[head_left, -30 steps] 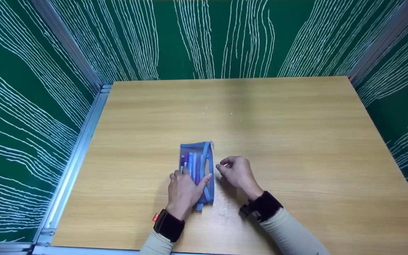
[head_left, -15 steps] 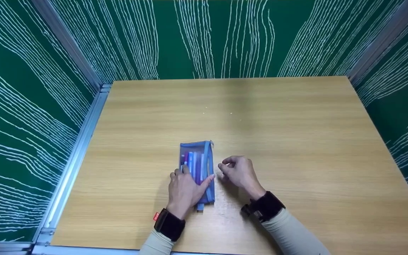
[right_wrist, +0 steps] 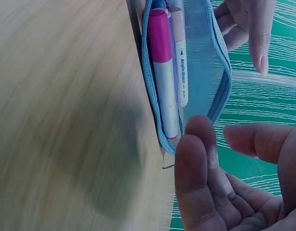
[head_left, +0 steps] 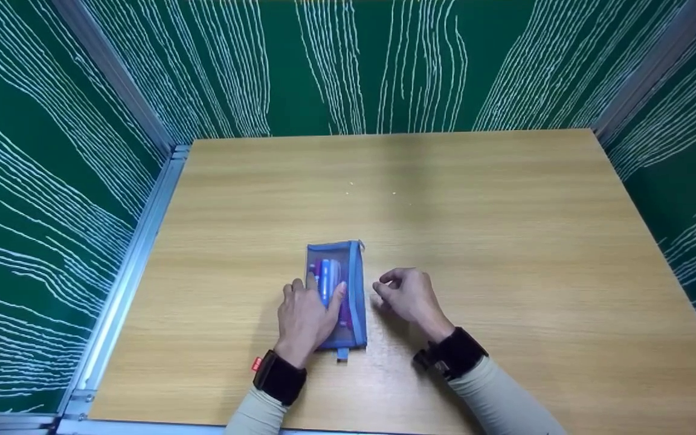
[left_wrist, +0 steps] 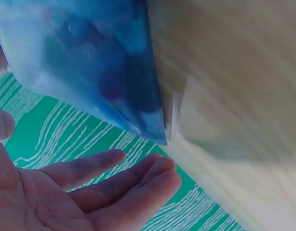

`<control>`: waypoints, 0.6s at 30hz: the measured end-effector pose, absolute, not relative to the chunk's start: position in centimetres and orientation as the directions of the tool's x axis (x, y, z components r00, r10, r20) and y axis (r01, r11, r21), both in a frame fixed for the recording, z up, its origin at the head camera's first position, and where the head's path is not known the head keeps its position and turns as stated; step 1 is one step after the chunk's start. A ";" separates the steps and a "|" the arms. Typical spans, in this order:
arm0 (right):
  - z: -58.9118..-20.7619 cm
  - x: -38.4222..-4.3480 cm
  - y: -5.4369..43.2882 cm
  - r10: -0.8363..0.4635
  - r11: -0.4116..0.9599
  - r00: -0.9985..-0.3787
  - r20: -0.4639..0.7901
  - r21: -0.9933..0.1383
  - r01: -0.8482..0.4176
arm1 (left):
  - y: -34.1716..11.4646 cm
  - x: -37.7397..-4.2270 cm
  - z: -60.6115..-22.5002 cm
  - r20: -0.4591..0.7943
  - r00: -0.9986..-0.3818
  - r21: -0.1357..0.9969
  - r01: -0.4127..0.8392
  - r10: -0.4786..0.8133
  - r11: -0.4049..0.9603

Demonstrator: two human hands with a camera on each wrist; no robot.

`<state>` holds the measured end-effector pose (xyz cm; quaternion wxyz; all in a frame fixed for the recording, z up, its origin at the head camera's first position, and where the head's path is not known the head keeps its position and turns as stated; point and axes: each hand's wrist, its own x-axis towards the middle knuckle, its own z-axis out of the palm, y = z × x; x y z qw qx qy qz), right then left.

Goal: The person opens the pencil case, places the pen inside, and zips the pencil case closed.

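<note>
A blue see-through zip pencil case [head_left: 357, 302] lies lengthwise on the table with several pens inside. Over its left part is my left hand [head_left: 304, 317], thumb and fingers spread; in the left wrist view its fingers [left_wrist: 133, 192] are relaxed and grip nothing. My right hand [head_left: 409, 294] is just right of the case, fingers loosely bent and holding nothing. Through the parted zip, the right wrist view shows a marker with a magenta cap [right_wrist: 160, 38] and a white acrylic marker [right_wrist: 181, 67]. A gap separates the right thumb [right_wrist: 261, 139] from the index finger.
The wooden table [head_left: 505, 211] carries a few tiny white specks [head_left: 351, 183] beyond the case. Green walls [head_left: 372, 66] with wavy white lines stand at the back and sides. A metal rail [head_left: 136, 260] runs along the left edge.
My left hand has shifted slightly left, and its thumb has come off the zip edge, back over the pens. The case's opening looks narrower from above. My right hand has barely moved.
</note>
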<state>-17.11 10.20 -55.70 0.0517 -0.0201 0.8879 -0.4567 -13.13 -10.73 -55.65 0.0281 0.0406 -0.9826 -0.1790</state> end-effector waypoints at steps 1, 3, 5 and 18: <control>-55.7 -17.1 10.2 -0.084 0.580 -0.994 -0.075 -0.815 0.012 | -10.8 -13.3 -55.6 0.046 -0.995 0.355 -0.065 -0.087 0.932; -55.7 -17.0 10.2 -0.086 0.575 -0.993 -0.082 -0.818 0.017 | -11.0 -13.7 -55.3 0.058 -0.996 0.358 -0.048 -0.074 0.932; -55.7 -17.0 10.3 -0.089 0.567 -0.992 -0.085 -0.823 0.020 | -11.1 -14.2 -55.1 0.074 -0.996 0.361 -0.026 -0.056 0.932; -55.5 -16.7 10.3 -0.096 0.574 -0.992 -0.079 -0.819 0.009 | -10.9 -18.4 -54.0 0.076 -0.991 0.373 0.132 0.112 0.918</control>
